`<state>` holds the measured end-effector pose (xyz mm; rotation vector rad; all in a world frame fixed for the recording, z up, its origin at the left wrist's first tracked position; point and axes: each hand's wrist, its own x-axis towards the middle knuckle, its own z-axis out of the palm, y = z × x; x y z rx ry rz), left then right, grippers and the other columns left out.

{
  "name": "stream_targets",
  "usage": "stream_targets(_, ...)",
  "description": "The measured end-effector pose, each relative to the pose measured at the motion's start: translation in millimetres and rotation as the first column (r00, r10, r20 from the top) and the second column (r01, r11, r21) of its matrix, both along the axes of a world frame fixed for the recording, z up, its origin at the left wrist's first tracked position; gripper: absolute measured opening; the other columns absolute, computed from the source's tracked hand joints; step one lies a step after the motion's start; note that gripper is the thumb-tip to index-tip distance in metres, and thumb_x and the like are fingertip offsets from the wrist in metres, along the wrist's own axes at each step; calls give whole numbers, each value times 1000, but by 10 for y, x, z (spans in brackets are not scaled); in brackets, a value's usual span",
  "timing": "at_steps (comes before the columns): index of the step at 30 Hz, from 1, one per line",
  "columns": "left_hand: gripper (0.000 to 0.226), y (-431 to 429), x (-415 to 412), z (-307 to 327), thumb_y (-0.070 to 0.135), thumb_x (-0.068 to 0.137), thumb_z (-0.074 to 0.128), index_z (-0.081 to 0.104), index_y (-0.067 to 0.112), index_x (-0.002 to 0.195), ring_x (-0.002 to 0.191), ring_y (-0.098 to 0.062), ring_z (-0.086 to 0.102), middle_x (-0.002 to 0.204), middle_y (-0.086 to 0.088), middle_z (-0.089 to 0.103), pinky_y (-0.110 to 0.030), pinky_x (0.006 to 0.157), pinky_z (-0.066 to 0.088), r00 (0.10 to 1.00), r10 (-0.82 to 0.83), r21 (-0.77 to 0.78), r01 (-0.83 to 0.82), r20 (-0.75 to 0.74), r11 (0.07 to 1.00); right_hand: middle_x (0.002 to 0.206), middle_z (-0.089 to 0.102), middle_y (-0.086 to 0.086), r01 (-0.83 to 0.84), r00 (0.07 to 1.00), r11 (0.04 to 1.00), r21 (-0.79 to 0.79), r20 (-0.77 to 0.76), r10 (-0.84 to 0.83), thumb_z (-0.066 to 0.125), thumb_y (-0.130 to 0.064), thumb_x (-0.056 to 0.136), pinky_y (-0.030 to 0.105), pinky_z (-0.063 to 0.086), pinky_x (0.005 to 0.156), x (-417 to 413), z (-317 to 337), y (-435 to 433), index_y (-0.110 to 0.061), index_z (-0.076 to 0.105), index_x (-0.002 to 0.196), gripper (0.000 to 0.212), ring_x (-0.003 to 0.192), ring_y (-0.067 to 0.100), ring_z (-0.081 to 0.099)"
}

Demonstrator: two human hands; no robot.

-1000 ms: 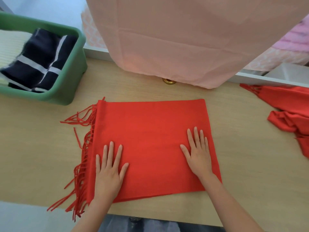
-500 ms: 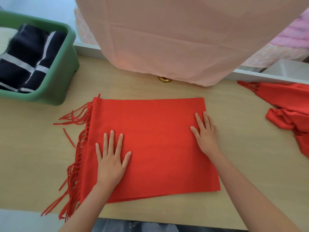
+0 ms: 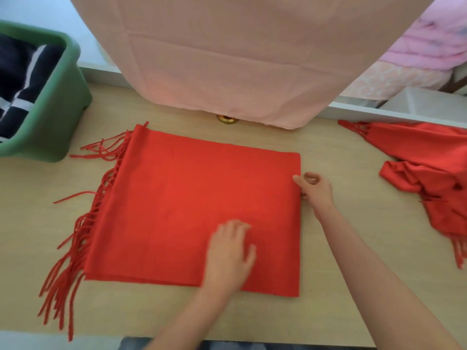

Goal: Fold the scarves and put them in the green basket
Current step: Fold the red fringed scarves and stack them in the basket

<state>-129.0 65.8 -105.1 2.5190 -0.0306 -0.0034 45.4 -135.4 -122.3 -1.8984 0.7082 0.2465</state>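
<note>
1. A red scarf (image 3: 192,208) lies flat on the table (image 3: 353,261). It is folded into a big neat shape, right in front of the person.
2. Its fringe (image 3: 75,243) hangs out on the left side, and the strings spread over the wood.
3. The left hand (image 3: 228,253) rests on top of the red scarf, near the front edge. It looks blurry. Its fingers are out and loose, and they hold nothing.
4. The right hand (image 3: 316,190) is at the right edge of the red scarf. Its fingers are curled and the thumb sits on the cloth, so it pinches that edge.
5. The green basket (image 3: 58,109) stands on the table at the far left, well apart from the red scarf.
6. A dark blue scarf (image 3: 15,79) with white stripes is inside the green basket.
7. Another red scarf (image 3: 424,173) lies in a messy heap at the right side of the table. No hand touches it.
8. A big pink cloth (image 3: 227,59) hangs down at the back of the table.
9. A small gold thing (image 3: 227,119) peeks out under the pink cloth.
</note>
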Motion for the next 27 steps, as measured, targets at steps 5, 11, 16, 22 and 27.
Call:
stream_targets(5,71,-1110,-357,97,69,46,68,56,29,103,86,-12,55,100,9,56,-28,72,52,943,-63,-26,58,-325,998,77,61,3,-61,998,998,-4,-10,61,77,-16,78,25,39,58,78,-36,19,-16,60,81,17,68,15,55)
stream_targets(11,80,-1223,-236,-28,55,41,83,50,25,108,86,-16,51,103,5,55,-32,75,42,943,142,48,-134,-303,990,82,62,0,-103,993,993,54,62,100,76,-15,79,23,45,62,112,39,29,-16,57,90,22,72,12,59)
stream_targets(16,62,-1092,-223,-11,30,52,83,48,28,103,74,-14,57,90,9,58,-29,61,51,958,125,-23,-135,-258,991,82,66,5,-81,995,990,113,69,74,74,-10,79,36,53,77,207,83,77,-11,64,85,11,76,18,62)
stream_targets(22,32,-571,-243,159,7,86,58,62,13,117,99,-18,62,108,4,64,-19,82,43,898,220,-297,-344,-381,891,81,66,9,-100,976,989,105,202,77,69,-16,83,30,44,59,203,352,427,-18,63,78,8,68,17,58)
stream_targets(27,37,194,-311,449,-2,82,61,60,35,81,65,3,56,72,17,65,-9,60,39,871,331,-499,-482,-364,720,77,61,11,-149,960,970,192,262,96,66,-13,85,24,45,44,235,650,1159,-7,61,91,9,51,10,59)
